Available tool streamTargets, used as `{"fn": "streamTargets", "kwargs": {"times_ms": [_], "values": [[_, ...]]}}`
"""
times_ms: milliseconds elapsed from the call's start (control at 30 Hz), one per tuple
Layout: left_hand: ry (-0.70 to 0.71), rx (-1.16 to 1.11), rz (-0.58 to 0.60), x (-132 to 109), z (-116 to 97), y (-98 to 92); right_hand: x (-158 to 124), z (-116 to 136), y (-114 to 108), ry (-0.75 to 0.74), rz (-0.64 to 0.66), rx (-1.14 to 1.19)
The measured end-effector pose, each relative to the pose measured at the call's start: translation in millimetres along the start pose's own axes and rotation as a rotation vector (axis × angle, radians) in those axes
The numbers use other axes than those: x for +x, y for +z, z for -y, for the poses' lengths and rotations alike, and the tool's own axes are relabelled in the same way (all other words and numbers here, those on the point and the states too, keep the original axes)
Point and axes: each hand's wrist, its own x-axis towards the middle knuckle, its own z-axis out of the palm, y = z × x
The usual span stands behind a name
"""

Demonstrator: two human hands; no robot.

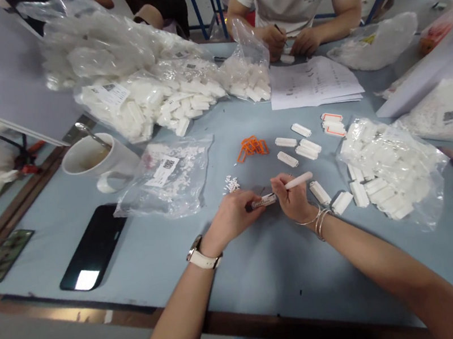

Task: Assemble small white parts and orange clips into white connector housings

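Note:
Between the fingers of my left hand (239, 211) is a small white plastic piece (265, 201) with dark marks along it. My right hand (292, 196) is closed around a white pen-like tool (299, 180), its thin tip at the piece's right end. Just behind my left hand lies a little heap of tiny white parts (231, 183). Orange frames (252, 147) are piled farther back. Several loose white pieces (308, 148) lie behind and right of my right hand, two of them with orange frames (333, 124).
On the left are a black phone (93, 248), a white mug (98, 161) with a spoon, and a bag of tiny parts (167, 176). Bags of white pieces (130, 107) fill the back; another bag (393, 166) lies right. Across the table (261, 278), a person works beside paper sheets (313, 82).

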Motion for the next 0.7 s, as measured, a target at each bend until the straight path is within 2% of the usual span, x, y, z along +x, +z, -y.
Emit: {"fn": "streamTargets", "kwargs": {"times_ms": [167, 467, 567, 700], "values": [[0.000, 0.012, -0.003, -0.3, 0.0, 0.3, 1.2, 2.0, -0.6, -0.080, 0.016, -0.093], [0.004, 0.019, -0.029, 0.4, -1.7, -0.8, 2.9, 8.6, -2.0, -0.291, 0.017, -0.093], [0.002, 0.009, -0.028, 0.5, -2.1, -1.1, 1.4, 7.6, -2.0, -0.280, 0.003, -0.041], [-0.014, -0.004, -0.015, 0.7, -1.7, -1.3, -1.5, 4.6, -1.7, -0.185, -0.074, 0.098]]}}
